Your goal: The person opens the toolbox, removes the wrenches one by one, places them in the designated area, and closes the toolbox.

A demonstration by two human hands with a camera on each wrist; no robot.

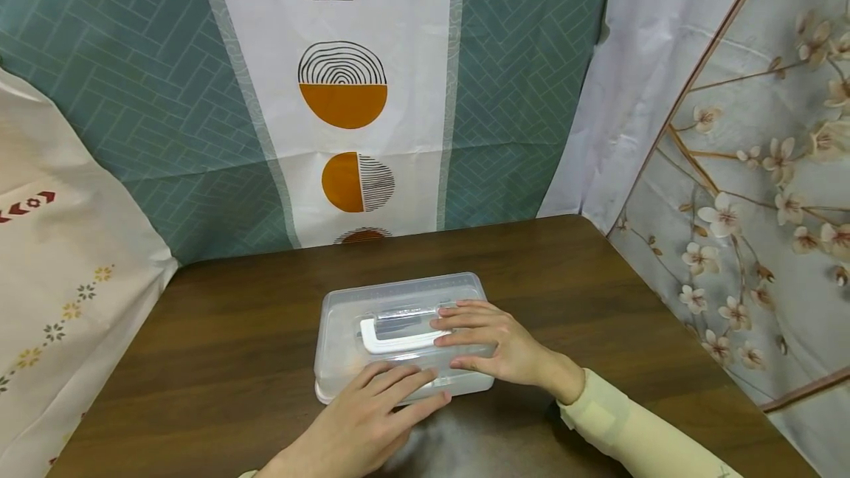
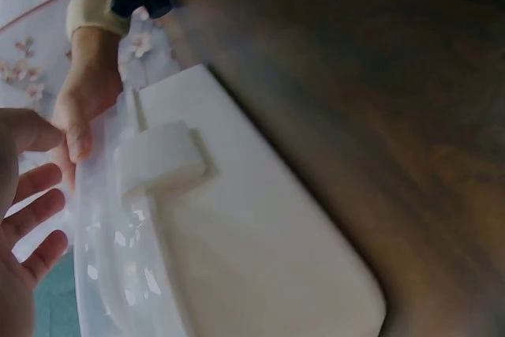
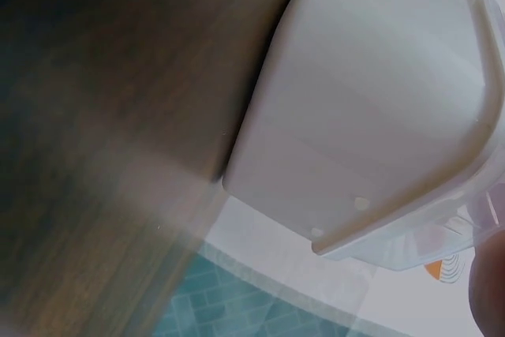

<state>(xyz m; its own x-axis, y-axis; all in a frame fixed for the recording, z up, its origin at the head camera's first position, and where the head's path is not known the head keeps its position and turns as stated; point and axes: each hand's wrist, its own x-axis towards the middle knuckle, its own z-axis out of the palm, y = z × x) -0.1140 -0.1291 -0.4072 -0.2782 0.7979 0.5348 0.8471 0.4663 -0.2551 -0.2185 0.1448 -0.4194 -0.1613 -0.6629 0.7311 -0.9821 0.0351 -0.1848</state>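
A lidded plastic box with a clear lid and a white carrying handle sits on the table. My left hand is at its near side, fingers spread and fairly straight over the lid's front edge. Over the lid's right part lies my right hand, its fingers extended across the handle's right end. Whether the fingertips press the lid cannot be told. The left wrist view shows a white latch on the box's side. In the right wrist view, the box's pale end wall fills much of the picture.
The brown wooden table extends around the box. Behind it hangs a green and white patterned cloth. A flowered curtain borders the right side, and a pale cloth drapes along the left.
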